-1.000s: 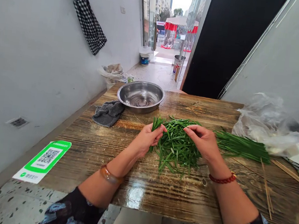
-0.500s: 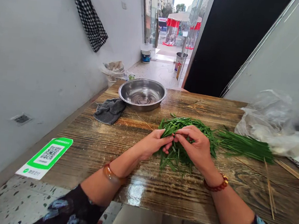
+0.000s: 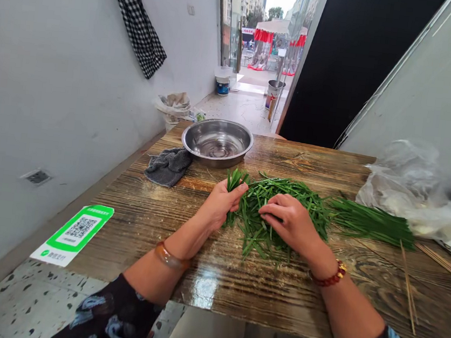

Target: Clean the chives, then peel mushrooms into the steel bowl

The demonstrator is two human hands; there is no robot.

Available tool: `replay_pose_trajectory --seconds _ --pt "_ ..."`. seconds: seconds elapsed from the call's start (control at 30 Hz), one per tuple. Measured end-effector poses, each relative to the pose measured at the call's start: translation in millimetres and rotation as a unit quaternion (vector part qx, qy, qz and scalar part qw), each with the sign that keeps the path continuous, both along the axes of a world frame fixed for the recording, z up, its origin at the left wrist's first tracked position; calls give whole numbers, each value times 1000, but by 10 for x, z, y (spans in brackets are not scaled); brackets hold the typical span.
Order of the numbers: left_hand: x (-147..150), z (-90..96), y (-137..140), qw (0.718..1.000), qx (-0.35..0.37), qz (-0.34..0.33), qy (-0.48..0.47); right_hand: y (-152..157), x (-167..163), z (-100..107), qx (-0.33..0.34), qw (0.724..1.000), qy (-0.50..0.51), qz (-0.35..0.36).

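My left hand (image 3: pixel 223 204) is closed round a small bunch of cut green chives (image 3: pixel 234 181), whose ends stick out above the thumb and below the fingers. To its right lies a loose heap of cut chives (image 3: pixel 300 191) on the wooden table. Over the near side of this heap is my right hand (image 3: pixel 288 219), thumb and fingers pinched together. Whatever sits in that pinch is too small to make out. Long uncut chives (image 3: pixel 372 221) lie in a bundle right of the heap.
A steel basin (image 3: pixel 217 142) stands at the far left of the table (image 3: pixel 139 246), beside a grey cloth (image 3: pixel 167 166). Thin wooden skewers (image 3: pixel 407 290) and a clear plastic bag (image 3: pixel 419 185) lie on the right. A green payment card (image 3: pixel 75 233) is at the left edge.
My hands have come apart. The left has moved left with the chives, away from the heap, while the right stays over it. The view has shifted slightly.
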State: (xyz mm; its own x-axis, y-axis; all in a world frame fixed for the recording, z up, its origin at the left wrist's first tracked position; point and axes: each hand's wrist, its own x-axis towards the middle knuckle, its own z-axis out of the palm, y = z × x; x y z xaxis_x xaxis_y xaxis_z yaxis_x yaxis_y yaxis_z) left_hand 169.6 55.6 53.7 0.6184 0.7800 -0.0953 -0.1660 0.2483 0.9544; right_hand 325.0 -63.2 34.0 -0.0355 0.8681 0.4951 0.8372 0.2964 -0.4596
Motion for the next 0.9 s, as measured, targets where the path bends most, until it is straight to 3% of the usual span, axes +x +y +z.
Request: replay_pose_trajectory --seconds 0.1,0.23,0.33,0.47,0.6,0.73,0.9 --pt "-2 -7 -5 1000 8 -5 -6 -16 9 48 51 981 181 -41" --pt "-6 7 -15 999 30 -15 -24 -36 37 70 57 908 404 -100" --pt "-8 20 -41 997 43 -54 -21 -41 8 68 39 879 468 -78" --pt "-9 9 -104 989 17 -147 -6 -45 -92 87 24 930 363 -53" --pt "-10 6 -154 976 34 -212 41 -30 -131 84 71 969 234 -36" --pt "-4 32 -151 980 58 -176 72 2 1 16 76 973 195 -93" --pt "3 23 -84 994 16 -97 36 23 217 -110 -7 988 76 -135"
